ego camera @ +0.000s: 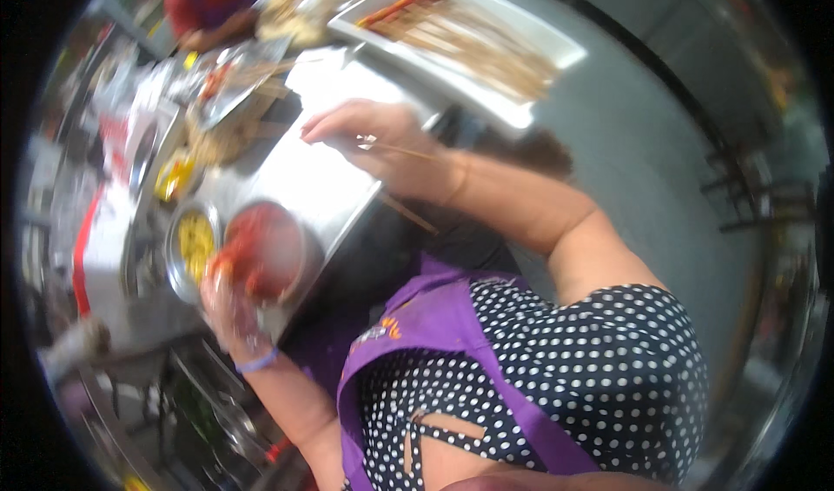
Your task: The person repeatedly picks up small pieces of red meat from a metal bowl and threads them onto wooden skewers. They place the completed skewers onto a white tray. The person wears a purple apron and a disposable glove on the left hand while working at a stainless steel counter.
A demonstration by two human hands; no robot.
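Observation:
My left hand (231, 315), in a clear plastic glove with a blue band at the wrist, is at the near left rim of a round bowl (303, 246). Its fingertips meet the red, wet-looking food (260, 256) there; blur hides whether they grip any. Left of the bowl stands a metal bowl (172, 266) of yellow pieces (195, 243). My right hand (384, 142) hangs over a bright white surface (313, 178), its fingers pointing left. A thin wooden stick (410, 214) juts from beneath it; whether the hand holds it is unclear.
A white tray (554, 51) of skewers (469, 41), several with red food at one end, stands at the far side. A yellow packet (174, 175) and a foil-like tray (241, 87) lie left. Across the table is another person (215, 9). Stools (749, 198) stand right.

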